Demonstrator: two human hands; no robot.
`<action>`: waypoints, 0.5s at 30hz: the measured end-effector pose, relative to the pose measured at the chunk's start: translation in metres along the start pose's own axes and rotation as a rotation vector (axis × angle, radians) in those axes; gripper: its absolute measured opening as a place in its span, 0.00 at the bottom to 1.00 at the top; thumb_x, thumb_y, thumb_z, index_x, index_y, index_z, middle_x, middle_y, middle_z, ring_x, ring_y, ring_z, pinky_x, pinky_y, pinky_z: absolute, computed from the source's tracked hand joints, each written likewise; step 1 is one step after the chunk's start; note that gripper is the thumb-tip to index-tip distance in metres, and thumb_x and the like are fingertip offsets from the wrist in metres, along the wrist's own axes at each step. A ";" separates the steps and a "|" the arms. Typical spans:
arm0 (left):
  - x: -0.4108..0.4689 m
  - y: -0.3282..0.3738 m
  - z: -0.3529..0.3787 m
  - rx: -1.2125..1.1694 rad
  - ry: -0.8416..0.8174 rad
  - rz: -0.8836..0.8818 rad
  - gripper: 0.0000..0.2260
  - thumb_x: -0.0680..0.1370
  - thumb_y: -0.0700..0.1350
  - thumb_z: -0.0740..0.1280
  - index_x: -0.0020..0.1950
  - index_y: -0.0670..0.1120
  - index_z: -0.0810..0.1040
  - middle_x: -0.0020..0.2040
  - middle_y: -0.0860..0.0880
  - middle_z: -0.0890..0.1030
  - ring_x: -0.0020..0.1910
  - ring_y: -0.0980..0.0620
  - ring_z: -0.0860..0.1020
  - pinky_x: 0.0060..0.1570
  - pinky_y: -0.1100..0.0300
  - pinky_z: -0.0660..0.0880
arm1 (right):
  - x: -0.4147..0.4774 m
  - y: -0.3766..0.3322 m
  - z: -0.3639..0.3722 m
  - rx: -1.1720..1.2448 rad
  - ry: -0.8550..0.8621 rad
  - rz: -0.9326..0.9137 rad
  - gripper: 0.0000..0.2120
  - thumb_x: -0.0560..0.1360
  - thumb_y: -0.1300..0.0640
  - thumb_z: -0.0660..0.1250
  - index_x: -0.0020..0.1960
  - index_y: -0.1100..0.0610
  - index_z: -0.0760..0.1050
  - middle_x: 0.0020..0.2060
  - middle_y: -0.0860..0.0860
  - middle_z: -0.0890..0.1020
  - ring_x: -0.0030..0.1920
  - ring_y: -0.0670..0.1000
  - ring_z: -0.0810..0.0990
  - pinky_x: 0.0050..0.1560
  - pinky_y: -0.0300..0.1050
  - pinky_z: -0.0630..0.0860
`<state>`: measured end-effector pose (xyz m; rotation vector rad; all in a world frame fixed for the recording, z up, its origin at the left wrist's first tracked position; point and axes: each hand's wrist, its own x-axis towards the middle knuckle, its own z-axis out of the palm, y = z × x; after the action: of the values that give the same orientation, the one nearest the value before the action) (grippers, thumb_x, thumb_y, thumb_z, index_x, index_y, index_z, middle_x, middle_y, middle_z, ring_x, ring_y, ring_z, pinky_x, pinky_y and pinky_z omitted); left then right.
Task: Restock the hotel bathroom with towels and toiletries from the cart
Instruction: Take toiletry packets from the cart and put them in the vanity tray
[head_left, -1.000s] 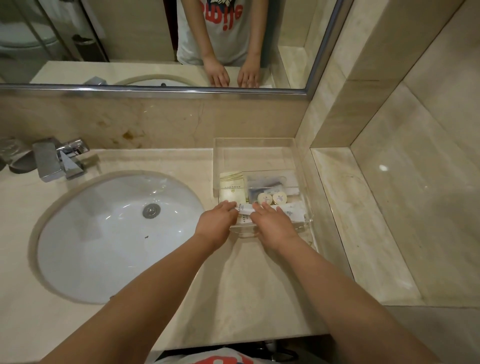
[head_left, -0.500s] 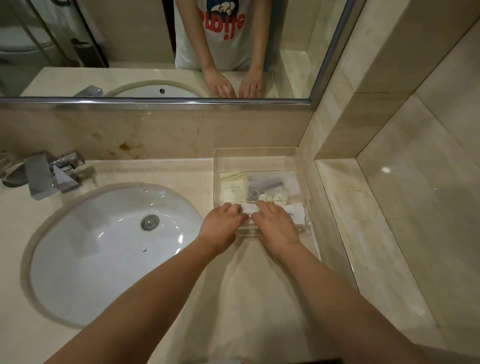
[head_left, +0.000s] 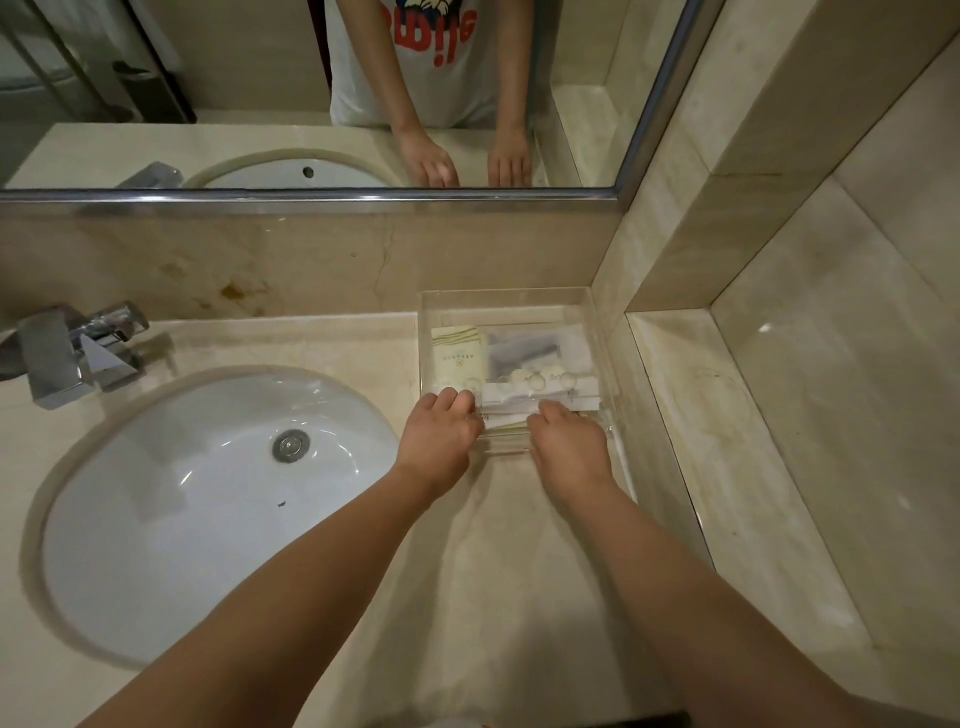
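Clear tray (head_left: 423, 358) sits on the counter (head_left: 519, 582) right of the sink (head_left: 182, 509), tucked into the wall corner below the mirror (head_left: 249, 78). Inside it: cream sachet (head_left: 460, 357), clear pouch (head_left: 532, 347), small round caps (head_left: 535, 378) and flat white packets (head_left: 543, 399) along the near side. Left hand (head_left: 441, 439) and right hand (head_left: 569, 449) both at the tray's near rim, fingers curled down over the packets. Fingertips hidden from me, so I cannot tell whether they pinch packets or rim. Faucet (head_left: 78, 353) far left.
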<state>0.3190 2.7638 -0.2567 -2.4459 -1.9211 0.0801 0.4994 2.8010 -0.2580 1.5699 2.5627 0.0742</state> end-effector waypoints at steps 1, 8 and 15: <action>0.001 0.000 0.000 0.011 0.016 0.001 0.16 0.57 0.35 0.70 0.43 0.47 0.83 0.41 0.48 0.76 0.40 0.46 0.74 0.39 0.55 0.71 | 0.002 0.000 -0.001 -0.018 0.008 -0.005 0.20 0.45 0.63 0.81 0.34 0.54 0.77 0.35 0.51 0.78 0.33 0.53 0.78 0.28 0.40 0.62; 0.013 -0.008 -0.001 -0.044 0.061 -0.097 0.18 0.58 0.33 0.70 0.44 0.46 0.75 0.40 0.48 0.74 0.38 0.47 0.72 0.37 0.56 0.69 | 0.021 0.001 -0.003 -0.057 0.072 0.029 0.21 0.53 0.64 0.78 0.42 0.53 0.76 0.38 0.50 0.76 0.37 0.53 0.76 0.36 0.46 0.69; 0.031 -0.017 0.001 -0.043 0.071 -0.146 0.18 0.55 0.33 0.71 0.42 0.46 0.75 0.37 0.49 0.74 0.35 0.48 0.72 0.34 0.57 0.68 | 0.046 0.002 -0.008 -0.039 0.020 0.042 0.19 0.65 0.65 0.70 0.54 0.53 0.73 0.47 0.49 0.79 0.47 0.53 0.78 0.48 0.47 0.69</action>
<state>0.3094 2.7983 -0.2570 -2.2909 -2.0835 -0.0512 0.4791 2.8431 -0.2536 1.6174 2.5269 0.1437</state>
